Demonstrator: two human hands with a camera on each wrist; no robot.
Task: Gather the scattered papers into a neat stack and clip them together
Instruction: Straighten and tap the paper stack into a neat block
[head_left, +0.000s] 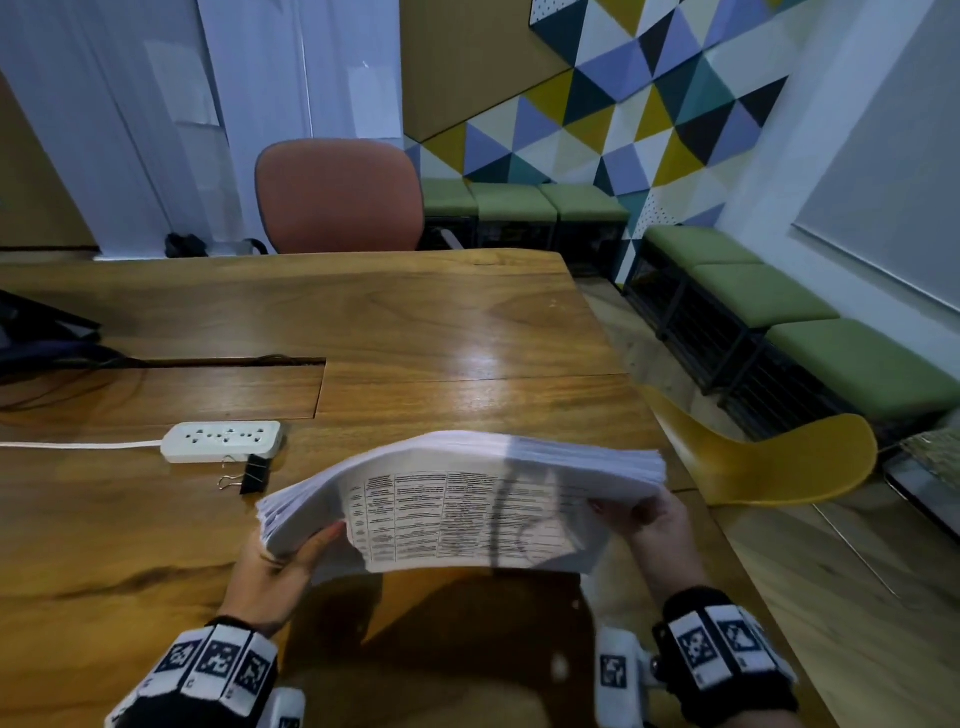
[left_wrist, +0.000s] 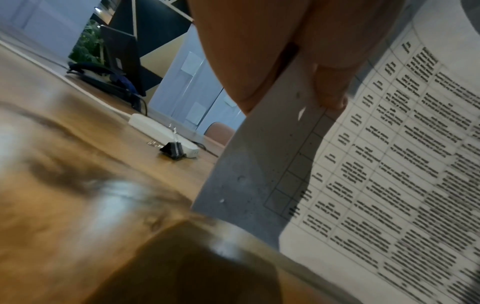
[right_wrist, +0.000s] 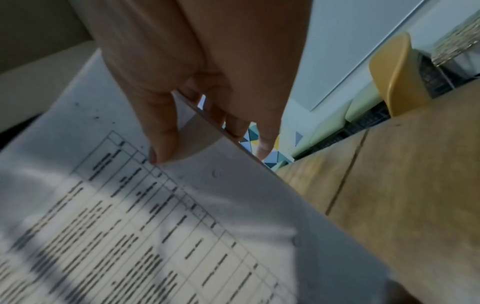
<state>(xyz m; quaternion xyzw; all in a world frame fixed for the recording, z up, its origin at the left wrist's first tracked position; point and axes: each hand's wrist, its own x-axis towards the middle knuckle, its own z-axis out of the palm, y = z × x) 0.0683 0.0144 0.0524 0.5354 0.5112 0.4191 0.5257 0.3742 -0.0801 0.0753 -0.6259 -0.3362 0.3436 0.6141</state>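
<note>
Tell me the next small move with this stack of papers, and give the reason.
Probably lower the stack of papers and tap its edge on the table to square it. The left hand and right hand grip its two ends in the air, the sheets at the left end look fanned, and the binder clip lies unused beside the power strip.

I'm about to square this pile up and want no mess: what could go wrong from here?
The paper stack sags between the left hand and right hand, held only at its ends; sheets, already fanned at the left edge, could slip out. The binder clip lies apart, so reaching it means letting go.
</note>
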